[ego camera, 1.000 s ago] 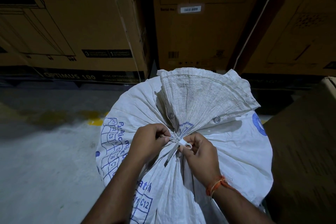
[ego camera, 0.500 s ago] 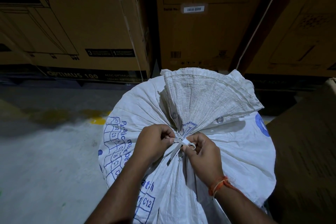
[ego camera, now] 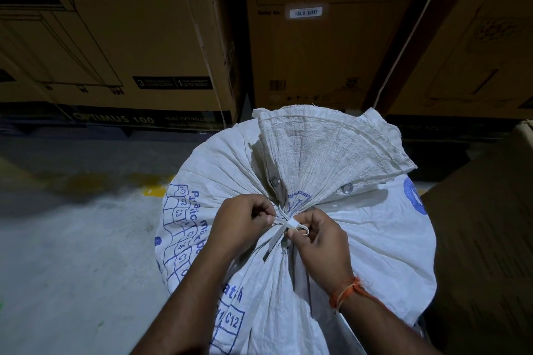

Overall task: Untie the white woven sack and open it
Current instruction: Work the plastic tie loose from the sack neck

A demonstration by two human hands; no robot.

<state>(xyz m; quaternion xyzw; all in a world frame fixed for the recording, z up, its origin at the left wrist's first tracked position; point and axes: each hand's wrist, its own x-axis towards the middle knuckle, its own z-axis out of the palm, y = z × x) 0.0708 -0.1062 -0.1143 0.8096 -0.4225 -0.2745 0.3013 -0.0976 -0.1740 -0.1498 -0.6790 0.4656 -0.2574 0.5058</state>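
A full white woven sack (ego camera: 360,233) with blue print stands in front of me, its neck gathered and bound by a white plastic strap tie (ego camera: 288,223). The sack's loose mouth fans out above the knot, with two metal eyelets showing. My left hand (ego camera: 240,220) pinches the tie's left end at the knot. My right hand (ego camera: 315,242), an orange thread on its wrist, pinches a small loop of the tie on the right side. A loose tail of the strap hangs down between my hands.
Large brown cardboard cartons (ego camera: 129,37) are stacked right behind the sack. Another brown carton (ego camera: 484,253) stands close on the right. Grey concrete floor (ego camera: 72,253) with a yellow painted mark (ego camera: 153,189) lies to the left.
Both hands stay at the knot; the right fingers have drawn the small loop of the tie a little further out to the right.
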